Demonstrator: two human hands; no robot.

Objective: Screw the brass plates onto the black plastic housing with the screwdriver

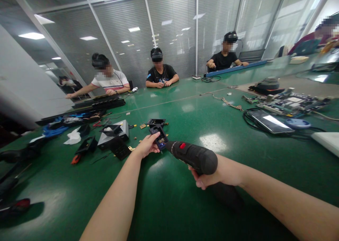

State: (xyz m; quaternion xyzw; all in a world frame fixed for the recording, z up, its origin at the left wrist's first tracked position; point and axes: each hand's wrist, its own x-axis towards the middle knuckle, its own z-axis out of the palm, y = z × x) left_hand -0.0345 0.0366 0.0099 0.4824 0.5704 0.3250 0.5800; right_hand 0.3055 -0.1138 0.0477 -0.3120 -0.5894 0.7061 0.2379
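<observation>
Front and centre is a small black rectangular plastic frame with a dark blue inset [160, 137], tipped up on edge off the shiny green table [185, 202] and pinched between the thumb and fingers of the left hand [147, 146], whose bare forearm stretches straight out from the lower left. Meeting it from the right is the nose of a chunky black electric screwdriver with a red switch [192, 155], its tip right at the frame's lower edge; whether it actually touches, I cannot tell. The right hand [221, 173] is wrapped closed around the tool's handle, wrist bent inward, forearm coming in from the lower right. Just beyond the left hand lies another black frame [156, 121]; to its left sits a grey box [114, 135] with small brass bits scattered near. Well off to the right of the right hand lie a tablet [267, 121] and a circuit board [290, 103].
</observation>
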